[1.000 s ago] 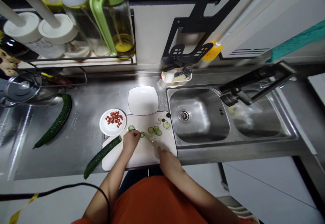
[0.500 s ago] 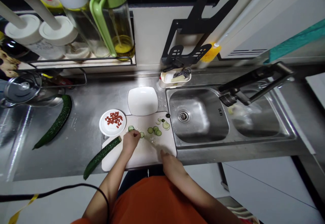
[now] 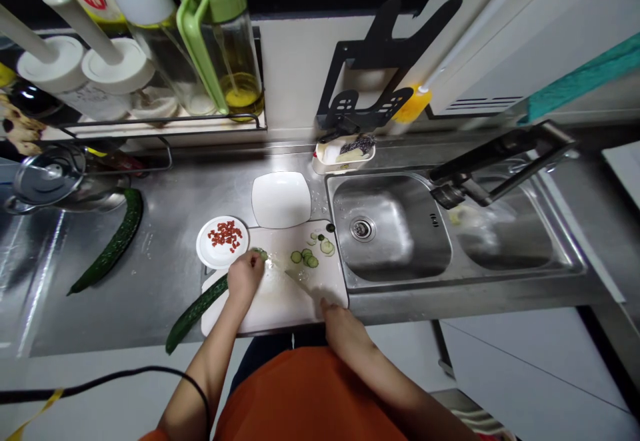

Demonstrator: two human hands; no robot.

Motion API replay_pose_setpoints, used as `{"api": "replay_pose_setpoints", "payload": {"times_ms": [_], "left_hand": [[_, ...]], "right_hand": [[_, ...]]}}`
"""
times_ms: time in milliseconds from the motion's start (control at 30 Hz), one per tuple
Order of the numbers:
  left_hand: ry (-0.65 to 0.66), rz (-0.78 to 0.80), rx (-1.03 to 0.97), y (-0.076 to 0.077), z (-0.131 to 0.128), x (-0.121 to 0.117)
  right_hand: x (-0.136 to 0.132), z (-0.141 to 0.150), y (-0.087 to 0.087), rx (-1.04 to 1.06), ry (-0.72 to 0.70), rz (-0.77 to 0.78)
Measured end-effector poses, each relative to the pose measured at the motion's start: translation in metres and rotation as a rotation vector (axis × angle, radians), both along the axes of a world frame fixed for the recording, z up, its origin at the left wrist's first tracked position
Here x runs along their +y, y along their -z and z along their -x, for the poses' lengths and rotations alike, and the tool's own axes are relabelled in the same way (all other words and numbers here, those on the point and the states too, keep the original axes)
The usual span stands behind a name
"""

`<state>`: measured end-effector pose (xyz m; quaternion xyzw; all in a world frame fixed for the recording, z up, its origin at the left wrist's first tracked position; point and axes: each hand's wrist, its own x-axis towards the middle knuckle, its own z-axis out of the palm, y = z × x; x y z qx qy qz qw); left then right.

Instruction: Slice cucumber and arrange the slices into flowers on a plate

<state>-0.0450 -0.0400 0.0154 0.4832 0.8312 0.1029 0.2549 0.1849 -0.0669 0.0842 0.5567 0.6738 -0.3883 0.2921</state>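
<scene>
Cucumber slices (image 3: 308, 259) pale, dark-rimmed, at cutting board's (image 3: 280, 301) two o'clock. Cut cucumber (image 3: 197, 311) dark green, bumpy, eight o'clock. Left hand (image 3: 244, 278): fingertips together, hold unclear. Right hand (image 3: 344, 328): closed on knife (image 3: 299, 284).

Our left forearm crosses the bench's (image 3: 113, 318) front edge; left hand (image 3: 244, 280) well in from it, back up, fingertips pinched together. Right hand (image 3: 345, 326) at the front edge, curled closed, index finger pointing inward. Right forearm angles in from right, wrist just outside.
</scene>
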Motion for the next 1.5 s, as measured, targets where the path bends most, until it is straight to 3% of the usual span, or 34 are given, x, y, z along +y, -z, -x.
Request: {"api": "replay_pose_setpoints", "payload": {"times_ms": [200, 433, 567, 700, 833, 1033, 1500], "left_hand": [[0.011, 0.068, 0.191, -0.009, 0.000, 0.007], [0.030, 0.045, 0.226, -0.008, -0.004, 0.007], [0.079, -0.019, 0.159, -0.005, -0.009, 0.012], [0.227, -0.071, -0.045, 0.002, -0.024, 0.021], [0.314, 0.003, -0.181, 0.009, -0.045, 0.032], [0.328, 0.083, -0.167, 0.011, -0.063, 0.040], [0.313, 0.083, -0.183, 0.014, -0.066, 0.042]], "right_hand": [[-0.002, -0.002, 0.005, 0.021, -0.003, -0.009], [-0.002, -0.002, 0.005, 0.004, -0.004, -0.015], [-0.001, -0.001, 0.002, 0.002, 0.001, -0.014], [0.001, 0.000, -0.002, -0.012, 0.000, 0.001], [0.001, 0.000, -0.002, -0.001, 0.017, 0.012], [0.001, 0.000, -0.001, -0.015, 0.020, 0.021], [0.001, -0.005, 0.004, 0.019, 0.013, -0.005]]}}
